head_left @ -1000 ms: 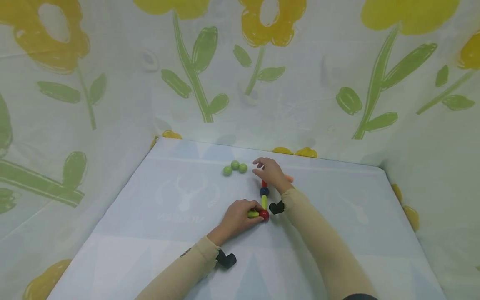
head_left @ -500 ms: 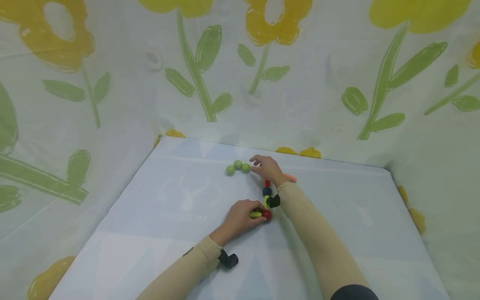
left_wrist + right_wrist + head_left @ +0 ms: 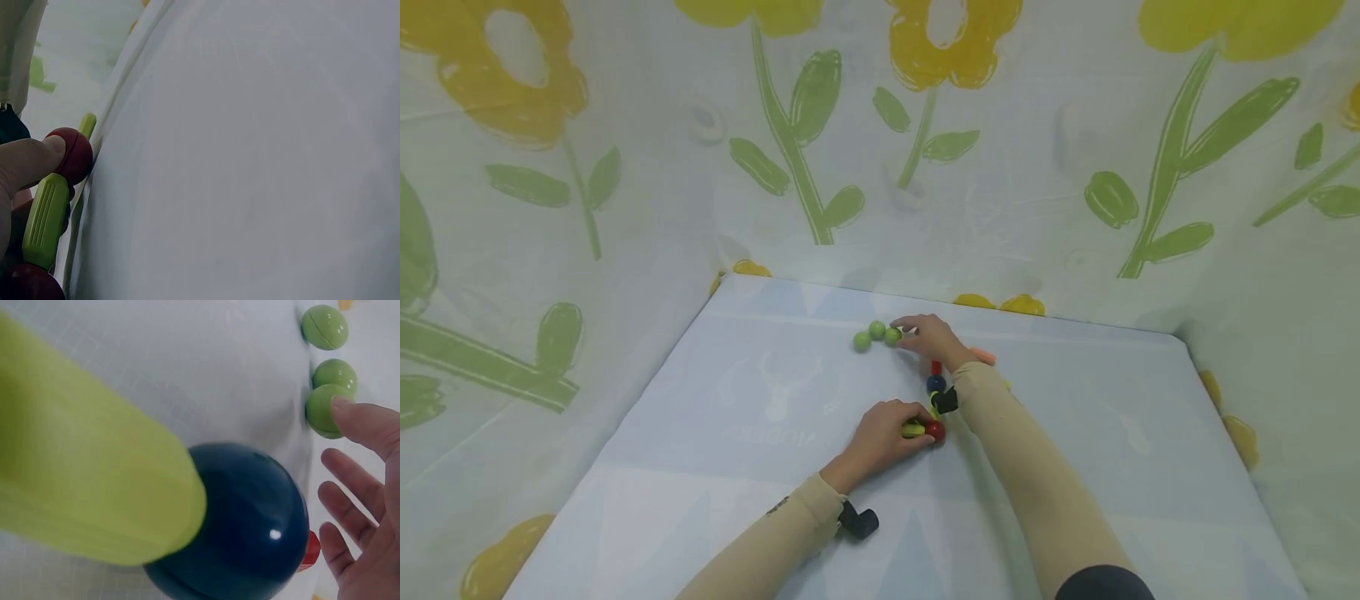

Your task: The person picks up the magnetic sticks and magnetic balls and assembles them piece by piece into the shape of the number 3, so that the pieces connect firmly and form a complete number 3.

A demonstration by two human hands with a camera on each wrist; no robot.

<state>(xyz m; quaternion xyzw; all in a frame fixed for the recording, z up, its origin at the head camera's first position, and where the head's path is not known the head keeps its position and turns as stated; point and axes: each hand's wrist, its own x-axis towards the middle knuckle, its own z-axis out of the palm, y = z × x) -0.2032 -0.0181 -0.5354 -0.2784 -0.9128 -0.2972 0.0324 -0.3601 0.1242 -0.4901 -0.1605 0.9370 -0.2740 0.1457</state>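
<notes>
My left hand [image 3: 880,435] pinches the red ball [image 3: 936,431] of a ball-and-rod toy chain, thumb lying on the ball in the left wrist view. From this ball a short yellow-green rod [image 3: 46,220] runs to a second red ball [image 3: 32,284]. Another yellow-green rod [image 3: 94,456] leads to a dark blue ball [image 3: 237,519], beyond which is a red rod [image 3: 936,367]. At the back, my right hand [image 3: 931,338] reaches to the nearest of three light green balls [image 3: 892,337]. Its thumb tip overlaps that ball, the visible other fingers spread apart.
The other two green balls, one in the middle [image 3: 877,330] and one at the left [image 3: 861,341], sit beside it. An orange rod [image 3: 983,356] lies partly behind the right forearm. The white table [image 3: 700,417] meets flower-printed cloth walls [image 3: 1015,208] at its back and sides.
My right hand has moved left to the nearest green ball, its thumb and fingertips coming around it. The left hand keeps its pinch on the red ball; the green balls stay put.
</notes>
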